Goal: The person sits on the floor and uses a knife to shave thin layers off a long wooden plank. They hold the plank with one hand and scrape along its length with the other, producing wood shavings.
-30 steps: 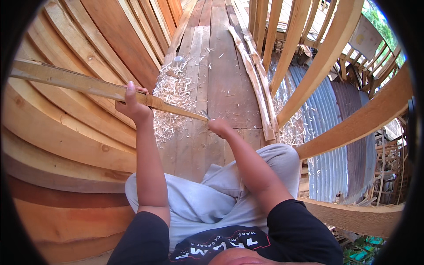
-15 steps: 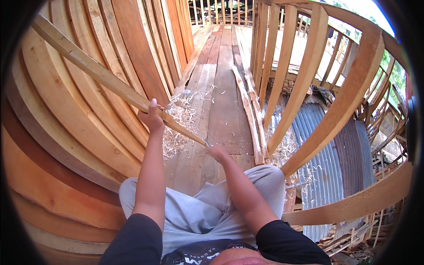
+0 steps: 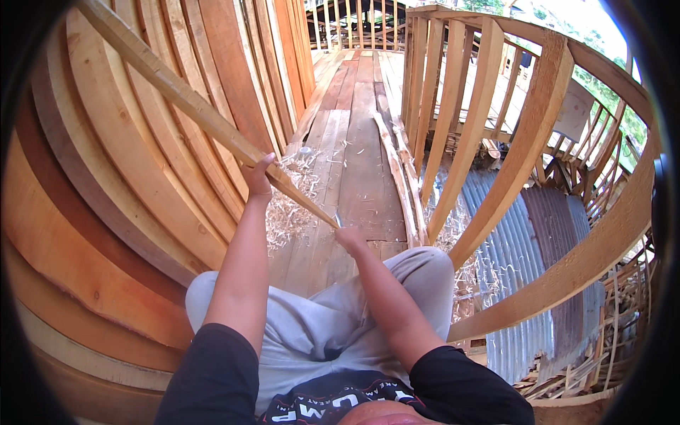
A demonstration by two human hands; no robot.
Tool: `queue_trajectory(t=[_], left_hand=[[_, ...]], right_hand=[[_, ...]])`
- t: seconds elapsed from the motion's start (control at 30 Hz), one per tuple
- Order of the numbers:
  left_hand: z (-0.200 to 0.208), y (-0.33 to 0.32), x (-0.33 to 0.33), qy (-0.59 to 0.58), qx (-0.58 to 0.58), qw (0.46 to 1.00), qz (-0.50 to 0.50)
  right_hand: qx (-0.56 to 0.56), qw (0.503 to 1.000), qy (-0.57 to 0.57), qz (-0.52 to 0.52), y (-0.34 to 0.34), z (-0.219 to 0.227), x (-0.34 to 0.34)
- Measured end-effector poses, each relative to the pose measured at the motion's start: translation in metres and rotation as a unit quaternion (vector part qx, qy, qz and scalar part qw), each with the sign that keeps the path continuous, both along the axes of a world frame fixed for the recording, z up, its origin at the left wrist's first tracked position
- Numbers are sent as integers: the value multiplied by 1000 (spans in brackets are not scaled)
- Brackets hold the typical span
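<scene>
A long wooden stick (image 3: 205, 117) slants from the upper left down to a tapered tip above the plank floor (image 3: 361, 163). The left hand (image 3: 258, 180) is wrapped around its lower part; the right hand (image 3: 350, 237) is closed just below the tip, seemingly gripping a small blade, though I cannot tell for sure. Shavings (image 3: 294, 205) heaped on the floor suggest the whittling is well along, with the point not yet finished.

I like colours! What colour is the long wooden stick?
Pale yellowish tan, seen in the head view: the long wooden stick, held by the left hand.

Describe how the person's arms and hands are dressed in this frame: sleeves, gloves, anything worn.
Both arms are bare from short black sleeves down. The left hand and right hand wear no gloves; no watch, ring or band shows. The black shirt has pale printed lettering on the chest.
</scene>
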State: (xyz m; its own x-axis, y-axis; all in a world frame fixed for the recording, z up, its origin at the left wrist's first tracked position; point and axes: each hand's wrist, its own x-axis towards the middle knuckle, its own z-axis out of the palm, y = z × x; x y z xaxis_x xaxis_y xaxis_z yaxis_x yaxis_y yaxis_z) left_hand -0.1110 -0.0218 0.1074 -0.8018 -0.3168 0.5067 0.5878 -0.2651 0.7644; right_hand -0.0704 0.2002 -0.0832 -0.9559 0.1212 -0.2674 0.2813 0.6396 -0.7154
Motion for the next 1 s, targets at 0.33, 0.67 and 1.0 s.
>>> queue_trajectory(t=[0.33,0.67,1.0], left_hand=[[-12,-32,-32,-147,98,978,-110],[1,-13,-14,-111,84,990,20],[11,-10,4,-104,55,993,-28]], right_hand=[[-16,999,25,11,21,12,19],[-46,997,45,-40,16,31,35],[-58,995,55,-65,7,10,32]])
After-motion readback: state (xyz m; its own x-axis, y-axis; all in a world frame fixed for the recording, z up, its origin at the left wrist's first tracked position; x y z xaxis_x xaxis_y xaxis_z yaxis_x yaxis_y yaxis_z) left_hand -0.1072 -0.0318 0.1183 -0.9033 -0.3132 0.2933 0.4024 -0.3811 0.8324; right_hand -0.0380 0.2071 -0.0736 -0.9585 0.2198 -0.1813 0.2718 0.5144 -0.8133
